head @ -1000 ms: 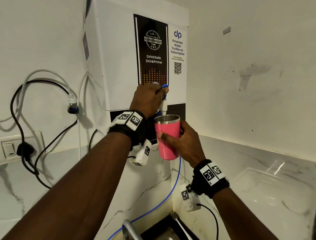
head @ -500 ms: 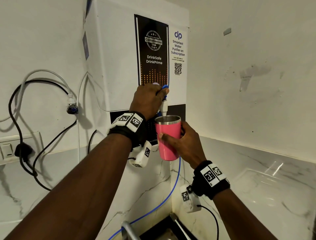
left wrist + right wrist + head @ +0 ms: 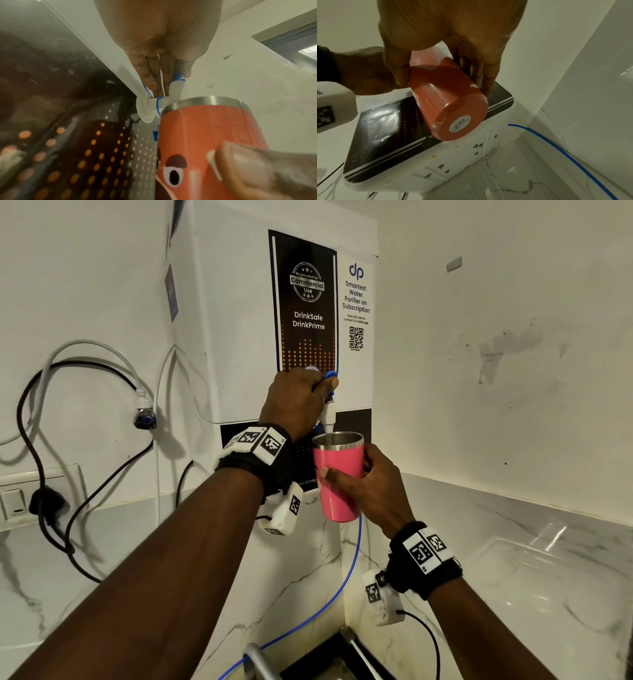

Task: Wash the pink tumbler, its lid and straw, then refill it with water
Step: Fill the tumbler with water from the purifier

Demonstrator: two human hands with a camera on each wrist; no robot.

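The pink tumbler with a steel rim is held upright in the air under the white tap of the wall-mounted water purifier. My right hand grips its body, thumb on the near side. A thin stream of water falls from the spout into the open cup. My left hand pinches the blue tap lever between thumb and fingers. In the left wrist view the tumbler shows a printed cartoon eye, just below the tap. The right wrist view shows the tumbler's base. Lid and straw are out of view.
Black and white cables hang on the wall at left beside a socket. A blue tube runs down from the purifier toward the sink and its faucet. Marble counter lies at right.
Both hands and the tumbler have stayed where they were. A thin stream of water is visible at the spout now.
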